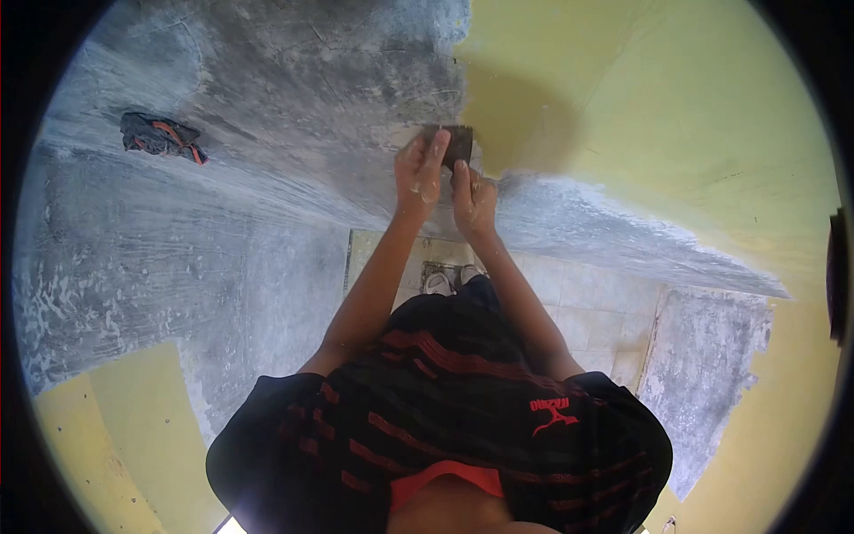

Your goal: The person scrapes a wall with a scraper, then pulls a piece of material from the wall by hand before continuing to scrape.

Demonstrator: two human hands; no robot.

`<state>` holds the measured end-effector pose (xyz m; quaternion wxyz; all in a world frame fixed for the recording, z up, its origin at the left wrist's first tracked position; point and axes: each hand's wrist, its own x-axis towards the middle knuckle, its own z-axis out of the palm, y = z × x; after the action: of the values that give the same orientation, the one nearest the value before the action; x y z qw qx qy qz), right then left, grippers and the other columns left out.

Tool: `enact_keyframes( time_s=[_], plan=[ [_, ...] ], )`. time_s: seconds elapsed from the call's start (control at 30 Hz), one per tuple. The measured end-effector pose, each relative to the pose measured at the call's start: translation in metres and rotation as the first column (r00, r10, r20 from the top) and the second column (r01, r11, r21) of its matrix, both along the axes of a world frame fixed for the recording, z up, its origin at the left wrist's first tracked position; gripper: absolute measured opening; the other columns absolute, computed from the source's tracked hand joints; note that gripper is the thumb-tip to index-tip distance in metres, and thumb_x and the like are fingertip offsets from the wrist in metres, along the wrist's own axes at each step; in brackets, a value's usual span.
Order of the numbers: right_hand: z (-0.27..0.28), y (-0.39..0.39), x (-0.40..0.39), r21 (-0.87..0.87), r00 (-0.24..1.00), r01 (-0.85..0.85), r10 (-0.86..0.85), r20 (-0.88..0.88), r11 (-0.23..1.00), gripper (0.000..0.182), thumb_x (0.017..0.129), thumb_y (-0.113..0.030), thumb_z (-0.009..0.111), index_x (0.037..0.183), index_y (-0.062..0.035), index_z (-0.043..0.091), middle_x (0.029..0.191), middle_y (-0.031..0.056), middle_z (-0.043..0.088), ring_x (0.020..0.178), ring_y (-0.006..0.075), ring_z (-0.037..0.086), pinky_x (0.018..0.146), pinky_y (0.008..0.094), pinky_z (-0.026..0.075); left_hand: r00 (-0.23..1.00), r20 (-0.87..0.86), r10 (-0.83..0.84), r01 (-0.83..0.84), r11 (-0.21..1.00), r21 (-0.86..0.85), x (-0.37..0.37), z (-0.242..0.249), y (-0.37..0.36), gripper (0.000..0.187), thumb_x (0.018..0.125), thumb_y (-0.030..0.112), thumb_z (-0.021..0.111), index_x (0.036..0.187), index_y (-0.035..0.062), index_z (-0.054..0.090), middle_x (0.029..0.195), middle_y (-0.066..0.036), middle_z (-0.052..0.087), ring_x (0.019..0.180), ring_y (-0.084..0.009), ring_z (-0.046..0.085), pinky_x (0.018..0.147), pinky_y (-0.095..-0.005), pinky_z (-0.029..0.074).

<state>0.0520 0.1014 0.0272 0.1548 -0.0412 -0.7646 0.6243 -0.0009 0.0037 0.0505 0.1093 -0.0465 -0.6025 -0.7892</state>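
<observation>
Shirt [463, 400], hands [445, 182] at paint edge [471, 133]

I note a crumpled dark cloth with orange trim [162, 136] lying on the grey scraped surface [267, 98], far left. Yellow paint [640, 98] covers the area to the right. A tiled floor [578, 307] shows below.

Rough grey scraped wall [267, 107], matt yellow paint [676, 116], crumpled cloth [162, 136]

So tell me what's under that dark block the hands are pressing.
Both the left hand and right hand press the dark block against the grey scraped wall, beside yellow paint. The surface directly beneath it is covered.
</observation>
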Motion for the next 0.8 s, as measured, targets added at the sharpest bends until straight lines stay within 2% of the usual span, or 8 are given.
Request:
enact_keyframes(
  time_s=[0.07, 0.1, 0.2, 0.27, 0.5, 0.6, 0.67, 0.8],
  plan=[
    [-0.001, -0.010, 0.001, -0.069, 1.000, 0.010, -0.009, 0.011, 0.998, 0.051, 0.112, -0.036, 0.050, 0.075, -0.0009, 0.058, 0.061, 0.0052, 0.050, 0.057, 0.0118, 0.047, 0.053, 0.0355, 0.040, 0.996, -0.005, -0.090, 0.090, 0.996, 0.004, 0.000, 0.017, -0.007, 0.022, 0.105, 0.023, 0.068, 0.101, 0.0018, 0.073, 0.086, 0.005, 0.066, 0.078, -0.0031, 0.053, 0.070, -0.0221, 0.046],
    [0.000, -0.014, 0.001, -0.141, 1.000, 0.023, -0.022, 0.014, 0.990, 0.050, 0.111, -0.033, 0.052, 0.078, 0.0043, 0.061, 0.058, 0.0113, 0.050, 0.055, 0.0146, 0.048, 0.054, 0.0402, 0.042, 0.996, -0.003, -0.089, 0.089, 0.996, 0.005, 0.002, 0.014, -0.011, 0.022, 0.105, 0.023, 0.068, 0.101, 0.0018, 0.073, 0.086, 0.005, 0.066, 0.078, -0.0031, 0.053, 0.070, -0.0221, 0.046],
    [-0.053, -0.017, 0.007, -0.165, 0.996, 0.055, -0.043, 0.074, 0.985, 0.049, 0.111, -0.032, 0.052, 0.079, 0.0043, 0.061, 0.057, 0.0113, 0.051, 0.054, 0.0171, 0.049, 0.054, 0.0409, 0.042, 0.995, 0.060, -0.085, 0.096, 0.970, -0.223, 0.002, -0.024, -0.020, 0.024, 0.105, 0.024, 0.068, 0.101, 0.0010, 0.074, 0.085, 0.005, 0.066, 0.076, -0.0040, 0.054, 0.068, -0.0232, 0.047],
    [-0.062, -0.013, 0.009, -0.112, 0.996, 0.067, -0.060, 0.066, 0.991, 0.048, 0.111, -0.032, 0.052, 0.079, 0.0040, 0.061, 0.057, 0.0113, 0.051, 0.054, 0.0173, 0.049, 0.054, 0.0409, 0.041, 0.996, 0.071, -0.053, 0.072, 0.947, -0.312, -0.004, -0.060, -0.020, 0.045, 0.100, 0.031, 0.074, 0.071, 0.0001, 0.057, 0.063, -0.003, 0.050, 0.063, -0.0084, 0.042, 0.054, -0.0319, 0.036],
    [-0.073, -0.019, 0.008, -0.141, 0.994, 0.109, -0.103, 0.047, 0.984, 0.049, 0.111, -0.031, 0.053, 0.078, 0.0041, 0.061, 0.057, 0.0101, 0.051, 0.054, 0.0140, 0.047, 0.052, 0.0397, 0.040, 0.996, 0.059, -0.071, 0.084, 0.967, -0.240, -0.005, -0.060, -0.018, 0.053, 0.099, 0.036, 0.074, 0.069, -0.0017, 0.052, 0.058, -0.004, 0.039, 0.058, -0.0107, 0.037, 0.051, -0.0366, 0.032],
    [-0.066, -0.020, 0.011, -0.195, 0.992, 0.104, -0.087, 0.095, 0.975, 0.050, 0.111, -0.032, 0.053, 0.077, 0.0040, 0.061, 0.057, 0.0077, 0.052, 0.056, 0.0122, 0.046, 0.052, 0.0383, 0.040, 0.968, 0.225, -0.114, 0.155, 0.973, -0.172, -0.004, -0.064, -0.022, 0.055, 0.099, 0.036, 0.075, 0.068, -0.0018, 0.051, 0.057, -0.004, 0.038, 0.058, -0.0105, 0.035, 0.052, -0.0358, 0.032],
    [-0.058, -0.015, 0.009, -0.169, 0.993, 0.079, -0.064, 0.097, 0.982, 0.050, 0.112, -0.035, 0.051, 0.076, -0.0011, 0.059, 0.061, 0.0028, 0.051, 0.057, 0.0099, 0.047, 0.052, 0.0339, 0.039, 0.952, 0.272, -0.141, 0.197, 0.961, -0.192, -0.003, -0.062, -0.022, 0.034, 0.103, 0.032, 0.072, 0.083, 0.0048, 0.070, 0.078, 0.003, 0.063, 0.071, -0.0044, 0.057, 0.065, -0.0247, 0.050],
    [-0.029, -0.015, 0.006, -0.135, 0.996, 0.041, -0.030, 0.083, 0.990, 0.050, 0.113, -0.038, 0.048, 0.075, -0.0069, 0.057, 0.064, -0.0027, 0.050, 0.058, 0.0069, 0.047, 0.052, 0.0285, 0.038, 0.957, 0.251, -0.145, 0.164, 0.985, -0.054, 0.006, -0.022, -0.016, 0.034, 0.102, 0.033, 0.073, 0.085, 0.0037, 0.072, 0.078, 0.005, 0.062, 0.070, -0.0035, 0.054, 0.063, -0.0240, 0.047]
  ],
)
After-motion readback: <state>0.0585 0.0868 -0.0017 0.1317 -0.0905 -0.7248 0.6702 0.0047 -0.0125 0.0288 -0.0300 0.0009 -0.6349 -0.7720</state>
